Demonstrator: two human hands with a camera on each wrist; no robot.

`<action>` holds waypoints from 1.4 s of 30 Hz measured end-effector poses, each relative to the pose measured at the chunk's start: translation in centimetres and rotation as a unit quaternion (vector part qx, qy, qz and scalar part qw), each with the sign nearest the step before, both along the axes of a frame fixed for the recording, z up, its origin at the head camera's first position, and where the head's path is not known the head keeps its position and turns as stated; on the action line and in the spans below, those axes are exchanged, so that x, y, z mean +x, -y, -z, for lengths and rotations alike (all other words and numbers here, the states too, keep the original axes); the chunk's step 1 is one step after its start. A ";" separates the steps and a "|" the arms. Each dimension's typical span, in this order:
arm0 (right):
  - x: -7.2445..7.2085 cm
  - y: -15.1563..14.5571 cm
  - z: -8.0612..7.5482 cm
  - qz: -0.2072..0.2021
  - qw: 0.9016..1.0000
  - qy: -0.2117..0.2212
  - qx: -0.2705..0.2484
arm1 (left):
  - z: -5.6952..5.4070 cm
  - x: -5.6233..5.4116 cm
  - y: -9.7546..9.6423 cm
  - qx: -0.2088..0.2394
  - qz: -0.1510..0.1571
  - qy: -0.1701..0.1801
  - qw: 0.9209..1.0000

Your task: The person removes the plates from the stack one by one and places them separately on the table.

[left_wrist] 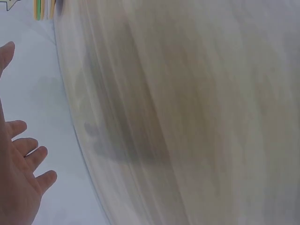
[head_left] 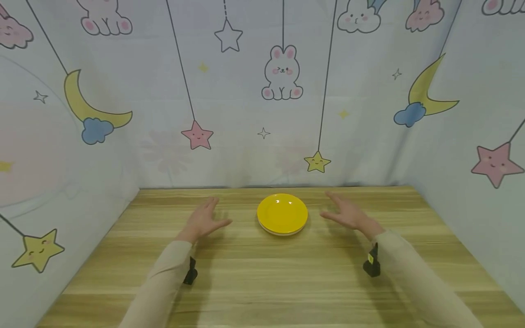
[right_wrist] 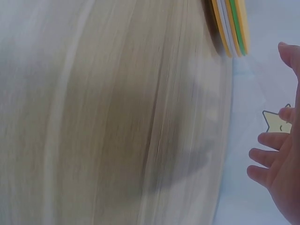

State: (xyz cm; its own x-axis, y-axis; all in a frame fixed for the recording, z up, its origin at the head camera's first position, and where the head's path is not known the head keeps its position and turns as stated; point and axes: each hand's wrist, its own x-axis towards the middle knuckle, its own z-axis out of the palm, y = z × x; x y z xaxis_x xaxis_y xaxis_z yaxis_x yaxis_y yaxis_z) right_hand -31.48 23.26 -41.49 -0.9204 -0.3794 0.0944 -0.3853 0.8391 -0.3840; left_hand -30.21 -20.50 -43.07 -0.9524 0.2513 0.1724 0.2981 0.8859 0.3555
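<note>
A stack of plates sits on the wooden table near its back edge, a yellow one on top. Its edges show in the right wrist view as yellow, white and green layers, and a small part appears at the top of the left wrist view. To the left of the stack my left hand hovers above the table, fingers and thumb spread, holding nothing. My right hand is held out on the other side, also with spread fingers and nothing in it. Neither hand touches the plates.
The wooden table reaches back to a white curtain printed with stars, moons and rabbits. More printed cloth stands along the right side and the left side. Each forearm carries a small black device at the wrist.
</note>
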 end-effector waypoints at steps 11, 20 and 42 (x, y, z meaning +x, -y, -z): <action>0.0 1.5 -0.1 0.018 0.998 0.030 -0.060 | 0.0 0.0 -1.9 0.105 -0.011 0.011 0.994; -0.3 2.5 0.4 0.013 0.989 0.067 -0.131 | 0.1 -0.5 -3.6 0.154 -0.024 0.035 0.987; -0.5 4.9 2.2 0.042 0.971 0.098 -0.215 | 0.4 -0.7 -8.7 0.194 0.004 0.114 0.974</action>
